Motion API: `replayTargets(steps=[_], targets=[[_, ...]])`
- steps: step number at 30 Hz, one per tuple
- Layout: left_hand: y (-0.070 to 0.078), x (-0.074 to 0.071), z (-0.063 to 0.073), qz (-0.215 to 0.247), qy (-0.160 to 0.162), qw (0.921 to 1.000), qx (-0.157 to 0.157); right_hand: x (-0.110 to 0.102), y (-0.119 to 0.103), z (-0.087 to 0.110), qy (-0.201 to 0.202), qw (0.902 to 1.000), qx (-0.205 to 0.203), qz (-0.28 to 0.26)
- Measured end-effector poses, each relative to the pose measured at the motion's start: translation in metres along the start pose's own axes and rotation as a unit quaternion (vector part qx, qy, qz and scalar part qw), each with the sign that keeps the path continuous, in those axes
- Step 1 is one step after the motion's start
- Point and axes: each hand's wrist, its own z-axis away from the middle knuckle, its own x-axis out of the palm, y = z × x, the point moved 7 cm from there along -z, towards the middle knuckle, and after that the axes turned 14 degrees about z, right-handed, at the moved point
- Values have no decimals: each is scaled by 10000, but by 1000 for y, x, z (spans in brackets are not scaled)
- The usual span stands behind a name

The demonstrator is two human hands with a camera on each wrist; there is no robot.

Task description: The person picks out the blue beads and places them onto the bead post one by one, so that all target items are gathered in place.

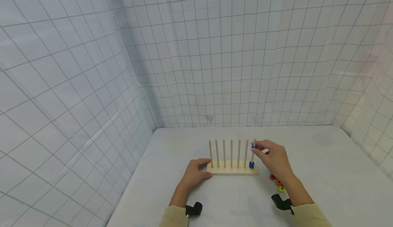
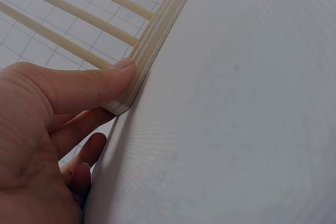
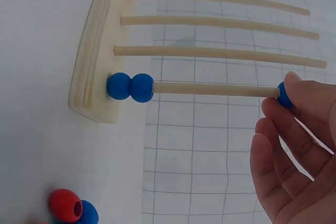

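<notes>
Counter (image 1: 233, 199) held the pegboard (image 1: 232, 171), left fingers (image 2: 86, 88) pinching its end. Right fingers (image 3: 310, 95) pinched a blue bead (image 3: 283, 97) near the end peg's (image 3: 215, 88) tip, 2 more beads (image 3: 142, 87) below them. Looked mid-threading tbh; next move probably just called for sliding it down.

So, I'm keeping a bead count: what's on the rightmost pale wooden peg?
Two round blue beads sit at the foot of the pale wooden peg, hiding its base. Near its top, the right hand pinches another blue bead, partly covering it.
</notes>
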Motion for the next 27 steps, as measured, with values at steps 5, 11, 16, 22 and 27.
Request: replayTargets(steps=[5, 11, 16, 22, 27], targets=[[1, 0, 0, -57, 24, 10000, -28, 4, 2, 2, -45, 10000, -11, 24], [3, 0, 1, -121, 10, 9999, -60, 5, 3, 3, -73, 10000, -12, 37], [2, 0, 1, -134, 8, 9999, -50, 7, 4, 4, -137, 9999, 41, 38], [2, 0, 2, -108, 41, 9999, -58, 11, 5, 7, -271, 9996, 106, 65], [3, 0, 2, -85, 29, 9999, -53, 14, 6, 9, -262, 9996, 102, 66]])
